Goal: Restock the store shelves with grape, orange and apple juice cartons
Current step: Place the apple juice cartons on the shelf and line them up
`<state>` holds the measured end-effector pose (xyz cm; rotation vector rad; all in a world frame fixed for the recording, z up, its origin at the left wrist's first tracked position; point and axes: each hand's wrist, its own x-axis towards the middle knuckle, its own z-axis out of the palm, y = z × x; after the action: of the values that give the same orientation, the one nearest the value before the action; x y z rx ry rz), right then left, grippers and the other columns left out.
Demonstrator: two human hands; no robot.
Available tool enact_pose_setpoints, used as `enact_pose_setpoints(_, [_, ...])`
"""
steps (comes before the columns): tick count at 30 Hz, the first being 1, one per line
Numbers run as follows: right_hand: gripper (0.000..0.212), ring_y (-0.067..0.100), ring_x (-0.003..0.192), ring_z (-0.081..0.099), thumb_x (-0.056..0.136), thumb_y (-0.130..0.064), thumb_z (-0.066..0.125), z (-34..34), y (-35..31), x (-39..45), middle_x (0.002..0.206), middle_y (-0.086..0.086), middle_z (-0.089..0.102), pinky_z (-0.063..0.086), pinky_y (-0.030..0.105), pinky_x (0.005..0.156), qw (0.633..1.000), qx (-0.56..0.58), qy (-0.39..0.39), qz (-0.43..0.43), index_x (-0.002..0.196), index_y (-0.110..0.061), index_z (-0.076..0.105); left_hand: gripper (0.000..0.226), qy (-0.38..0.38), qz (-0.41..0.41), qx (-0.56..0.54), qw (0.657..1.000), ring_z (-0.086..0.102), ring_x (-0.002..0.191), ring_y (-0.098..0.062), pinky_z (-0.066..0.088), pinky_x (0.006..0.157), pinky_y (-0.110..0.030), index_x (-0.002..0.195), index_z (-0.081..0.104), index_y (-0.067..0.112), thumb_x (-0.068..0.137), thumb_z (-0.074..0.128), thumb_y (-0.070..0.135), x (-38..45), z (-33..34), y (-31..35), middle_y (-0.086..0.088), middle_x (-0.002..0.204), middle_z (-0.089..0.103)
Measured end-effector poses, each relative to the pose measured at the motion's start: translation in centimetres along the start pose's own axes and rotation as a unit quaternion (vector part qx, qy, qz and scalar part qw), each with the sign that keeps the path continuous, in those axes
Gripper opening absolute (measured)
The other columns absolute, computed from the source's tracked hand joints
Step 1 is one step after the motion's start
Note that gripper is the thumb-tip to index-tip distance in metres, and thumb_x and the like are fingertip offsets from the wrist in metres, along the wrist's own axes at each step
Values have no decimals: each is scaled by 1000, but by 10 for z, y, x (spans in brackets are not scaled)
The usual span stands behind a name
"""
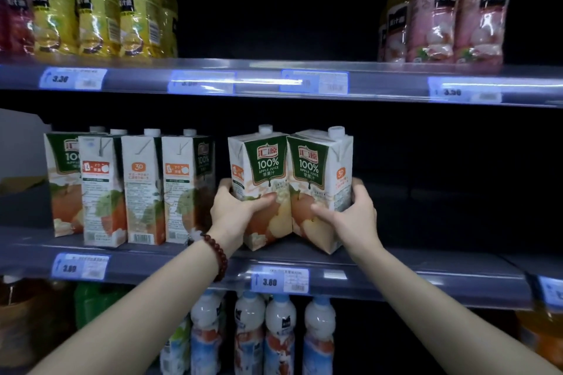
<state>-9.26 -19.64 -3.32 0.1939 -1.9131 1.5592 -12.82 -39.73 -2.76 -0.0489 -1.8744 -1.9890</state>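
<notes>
Centre of frame, middle shelf (396,265): two apple juice cartons (289,189) upright, touching side by side, bases on the shelf. Left hand (234,210) grips the left one, thumb across its front; right hand (350,210) grips the right one. Four more apple cartons (128,186) stand just left.

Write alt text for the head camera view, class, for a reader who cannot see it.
Two hands hold a pair of apple juice cartons side by side on the middle shelf: the left hand grips the left carton and the right hand grips the right carton. Four more apple juice cartons stand to their left, with bottled drinks above and below.
</notes>
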Motion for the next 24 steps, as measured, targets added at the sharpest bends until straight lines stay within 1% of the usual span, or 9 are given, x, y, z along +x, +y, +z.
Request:
enact_pose_setpoints(2, [56, 3, 93, 64, 58, -23, 89, -18, 1, 3, 99, -13, 67, 56, 27, 75, 1000, 7, -17, -13, 98, -38, 53, 83, -9, 12, -17, 1000, 68, 96, -23, 55, 88, -47, 107, 54, 25, 34, 93, 32, -6, 10, -1, -3, 104, 71])
enact_pose_setpoints(4, [56, 7, 98, 66, 58, -22, 89, -37, 2, 9, 104, -11, 68, 57, 34, 81, 999, 18, -34, -19, 99, -39, 54, 80, -22, 24, -22, 999, 68, 96, -21, 55, 87, -46, 107, 55, 26, 37, 94, 31, -11, 21, -1, -1, 104, 71])
enact_pose_setpoints(7, [62, 14, 102, 67, 55, -19, 90, -65, 7, 17, 109, -4, 70, 57, 41, 85, 997, 47, -52, -15, 105, -35, 56, 73, -32, 27, -49, 998, 69, 94, -18, 57, 85, -44, 100, 56, 32, 39, 95, 27, -20, 40, -1, 2, 102, 71])
enact_pose_setpoints(11, [64, 16, 101, 68, 53, -16, 89, -98, 10, 23, 109, 0, 71, 59, 39, 81, 995, 76, -57, -5, 107, -31, 59, 70, -46, 17, -83, 995, 70, 93, -18, 59, 79, -41, 98, 56, 32, 41, 95, 22, -33, 71, -2, 0, 101, 72])
enact_pose_setpoints(15, [64, 18, 100, 69, 57, -8, 88, -130, 13, 26, 110, 2, 71, 59, 41, 81, 994, 90, -53, 13, 112, -22, 58, 69, -82, 17, -90, 992, 71, 79, -6, 57, 60, -22, 98, 56, 32, 42, 96, 19, -39, 96, 2, 7, 91, 72])
enact_pose_setpoints(17, [66, 18, 99, 70, 55, -10, 87, -145, 14, 27, 109, 3, 72, 59, 40, 80, 994, 92, -47, 19, 114, -20, 58, 71, -118, 18, -95, 988, 71, 77, -3, 56, 57, -19, 98, 58, 29, 37, 95, 23, -39, 105, 5, 8, 85, 75])
enact_pose_setpoints(19, [65, 19, 98, 70, 56, -4, 86, -159, 15, 27, 108, 3, 73, 59, 39, 78, 995, 91, -38, 23, 113, -19, 59, 75, -154, 11, -96, 983, 72, 80, -6, 57, 59, -22, 98, 60, 27, 30, 93, 28, -39, 112, 8, 11, 86, 75])
enact_pose_setpoints(21, [61, 19, 95, 72, 58, 4, 84, -172, 18, 28, 105, 3, 74, 60, 35, 74, 995, 91, -24, 25, 111, -17, 60, 79, -180, 4, -98, 979, 73, 82, -11, 58, 63, -27, 100, 62, 24, 28, 93, 29, -40, 120, 7, 7, 89, 76])
enact_pose_setpoints(24, [58, 18, 91, 72, 60, 9, 81, -189, 21, 26, 101, 2, 75, 59, 31, 69, 995, 92, 1, 35, 109, -16, 61, 73, -207, 3, -91, 974, 73, 84, -13, 58, 66, -30, 100, 63, 23, 33, 92, 24, -45, 131, 6, 2, 94, 75])
